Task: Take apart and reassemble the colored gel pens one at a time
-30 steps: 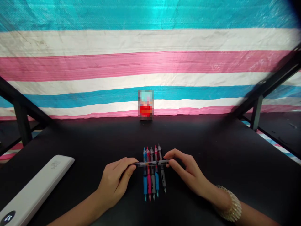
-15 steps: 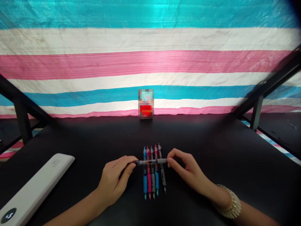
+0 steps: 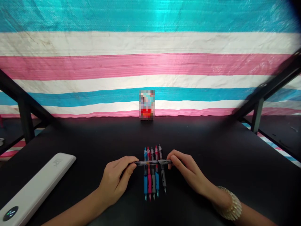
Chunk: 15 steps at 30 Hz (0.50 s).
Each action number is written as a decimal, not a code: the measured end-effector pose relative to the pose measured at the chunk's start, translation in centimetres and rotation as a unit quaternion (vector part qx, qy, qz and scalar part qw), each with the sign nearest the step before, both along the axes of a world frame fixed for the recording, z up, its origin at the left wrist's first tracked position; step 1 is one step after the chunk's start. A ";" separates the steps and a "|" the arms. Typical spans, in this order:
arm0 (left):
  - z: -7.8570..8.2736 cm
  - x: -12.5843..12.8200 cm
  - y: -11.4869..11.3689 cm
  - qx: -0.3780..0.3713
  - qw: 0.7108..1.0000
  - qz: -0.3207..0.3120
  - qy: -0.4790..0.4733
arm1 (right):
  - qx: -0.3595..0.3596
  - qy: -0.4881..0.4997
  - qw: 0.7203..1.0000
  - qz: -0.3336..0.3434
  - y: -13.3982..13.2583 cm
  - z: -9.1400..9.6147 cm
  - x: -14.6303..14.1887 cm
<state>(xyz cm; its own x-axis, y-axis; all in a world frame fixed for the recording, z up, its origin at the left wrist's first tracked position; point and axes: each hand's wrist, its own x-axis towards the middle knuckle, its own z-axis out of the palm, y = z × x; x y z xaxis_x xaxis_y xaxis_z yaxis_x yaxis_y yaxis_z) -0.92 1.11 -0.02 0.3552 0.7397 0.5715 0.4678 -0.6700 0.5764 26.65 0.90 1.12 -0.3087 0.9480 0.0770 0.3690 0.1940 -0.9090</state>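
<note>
Well, nearest my remote view, five pens [image 3: 153,183] lie side by side on the black table [image 3: 202,138], the rightmost splayed a little apart at its near end. The held pen [image 3: 152,163] crosses over them from left to right; whether it touches them I can't tell. My left hand [image 3: 117,177] pinches its left end, my right hand [image 3: 188,168] its grey right end. I judge that a slack pinch at either tip could let it roll free, and a drop would skew the row. Compared with half a second ago, the grey end shows a slotted side, so it seems turned, and the right fingers overlap its tip more. Far off, a small blurred box [image 3: 147,105] stands before the striped sheet [image 3: 150,66].
</note>
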 end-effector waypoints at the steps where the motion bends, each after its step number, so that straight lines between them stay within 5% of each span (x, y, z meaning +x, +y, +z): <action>1: 0.0 0.0 0.0 0.000 1.000 -0.002 -0.001 | -0.004 -0.006 1.000 0.000 0.0 0.0 0.0; 15: -0.1 -0.1 0.0 -0.010 1.000 0.000 0.006 | -0.013 -0.004 1.000 0.008 0.2 -0.4 0.1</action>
<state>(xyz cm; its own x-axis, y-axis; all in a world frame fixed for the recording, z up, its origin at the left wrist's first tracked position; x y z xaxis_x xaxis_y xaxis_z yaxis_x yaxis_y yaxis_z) -1.02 1.08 -0.15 0.3622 0.7515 0.5514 0.4755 -0.6578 0.5841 26.71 1.12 0.70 -0.3243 0.9446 0.0502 0.3731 0.1765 -0.9108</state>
